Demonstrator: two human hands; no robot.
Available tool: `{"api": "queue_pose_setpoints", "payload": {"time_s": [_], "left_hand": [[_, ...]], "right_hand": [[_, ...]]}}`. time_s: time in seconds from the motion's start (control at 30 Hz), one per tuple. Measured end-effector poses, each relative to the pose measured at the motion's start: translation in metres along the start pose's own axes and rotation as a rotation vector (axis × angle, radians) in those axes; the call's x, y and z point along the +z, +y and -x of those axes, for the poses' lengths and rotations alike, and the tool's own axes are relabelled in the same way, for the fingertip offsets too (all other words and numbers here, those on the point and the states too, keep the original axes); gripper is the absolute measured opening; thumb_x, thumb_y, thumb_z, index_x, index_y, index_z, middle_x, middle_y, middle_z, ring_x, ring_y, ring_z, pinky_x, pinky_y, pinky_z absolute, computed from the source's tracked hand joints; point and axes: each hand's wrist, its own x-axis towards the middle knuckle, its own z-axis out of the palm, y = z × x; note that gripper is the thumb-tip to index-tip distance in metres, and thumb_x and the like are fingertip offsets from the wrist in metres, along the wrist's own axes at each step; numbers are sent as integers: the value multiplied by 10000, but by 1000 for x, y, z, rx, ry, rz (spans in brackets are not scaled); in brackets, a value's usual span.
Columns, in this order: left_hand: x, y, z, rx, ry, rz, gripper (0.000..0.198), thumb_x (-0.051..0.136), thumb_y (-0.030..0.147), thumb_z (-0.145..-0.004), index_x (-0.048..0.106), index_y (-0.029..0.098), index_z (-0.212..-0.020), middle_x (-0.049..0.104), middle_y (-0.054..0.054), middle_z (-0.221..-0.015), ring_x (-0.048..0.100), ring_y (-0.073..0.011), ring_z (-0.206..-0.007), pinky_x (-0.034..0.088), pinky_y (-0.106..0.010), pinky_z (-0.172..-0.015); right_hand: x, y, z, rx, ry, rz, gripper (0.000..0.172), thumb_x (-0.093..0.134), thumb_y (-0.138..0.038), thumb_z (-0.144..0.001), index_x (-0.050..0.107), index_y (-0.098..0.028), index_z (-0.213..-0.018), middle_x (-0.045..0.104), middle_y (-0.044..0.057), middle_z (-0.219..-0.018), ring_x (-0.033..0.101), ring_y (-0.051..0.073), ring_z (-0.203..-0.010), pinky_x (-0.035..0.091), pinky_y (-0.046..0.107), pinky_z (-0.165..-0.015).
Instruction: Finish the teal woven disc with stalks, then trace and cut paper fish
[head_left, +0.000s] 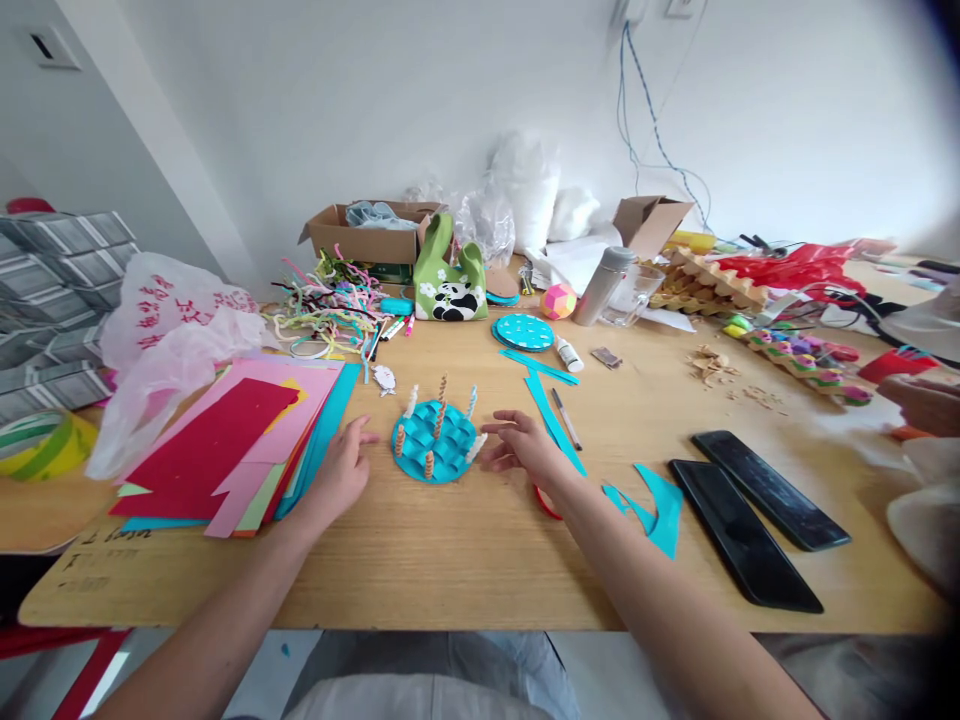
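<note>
A round teal woven paper disc [435,443] lies on the wooden table [450,560], with several short twisted pipe-cleaner posts standing up from it. My left hand [341,470] rests open on the table just left of the disc, beside a stack of coloured paper sheets [225,445]. On the other side, my right hand [521,445] lies open with fingers spread, its fingertips close to the disc's edge and one white post. Neither hand holds anything.
Teal paper scraps [652,505] and a pen [566,418] lie right of my hand; two black phones [750,520] beyond. Behind are a pile of pipe cleaners [330,310], a green panda bag [450,285], a dotted teal disc [523,332], a glue tube [568,352], a flask [604,285]. Another person's hand [926,400] shows at right.
</note>
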Motion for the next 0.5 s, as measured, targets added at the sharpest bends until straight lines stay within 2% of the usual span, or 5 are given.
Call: {"api": "queue_pose_setpoints", "payload": {"time_s": [0.1, 0.2, 0.33, 0.43, 0.5], "left_hand": [[6, 6, 1, 37, -31, 5, 615, 399, 15, -724, 380, 151, -1323, 646, -109, -1196, 527, -205, -1203, 376, -449, -1060], [11, 5, -8, 50, -56, 29, 649, 405, 0, -686, 395, 157, -1316, 662, -98, -1184, 493, -211, -1250, 329, -480, -1096], [10, -2, -18, 6, -65, 106, 677, 387, -8, -644, 398, 140, -1304, 625, -121, -1231, 517, -201, -1229, 380, -451, -1062], [-3, 7, -11, -56, 122, 37, 535, 426, 39, -659, 496, 135, -1181, 617, -142, -1177, 578, -220, -1116, 482, -402, -927], [-13, 24, 6, -64, 295, -59, 363, 475, 103, -697, 554, 144, -1049, 638, -114, -1011, 617, -216, -948, 510, -365, -818]], "right_hand": [[4, 3, -3, 9, -3, -16, 365, 481, -114, -823, 409, -156, -1178, 632, 174, -1186, 677, 145, -564, 548, 285, -476], [7, 5, 1, 12, -15, -22, 368, 484, -124, -831, 403, -156, -1188, 660, 160, -1117, 676, 149, -566, 546, 282, -474], [9, 8, 8, 7, -24, -14, 347, 484, -121, -827, 421, -162, -1165, 657, 144, -1116, 668, 136, -555, 550, 280, -478], [6, 11, 9, -3, -25, 17, 306, 516, -160, -837, 446, -167, -1134, 662, 133, -1095, 665, 131, -564, 548, 268, -475], [3, 12, 9, -22, -26, 54, 243, 530, -175, -839, 477, -166, -1077, 672, 117, -1053, 655, 120, -559, 540, 250, -467]]}}
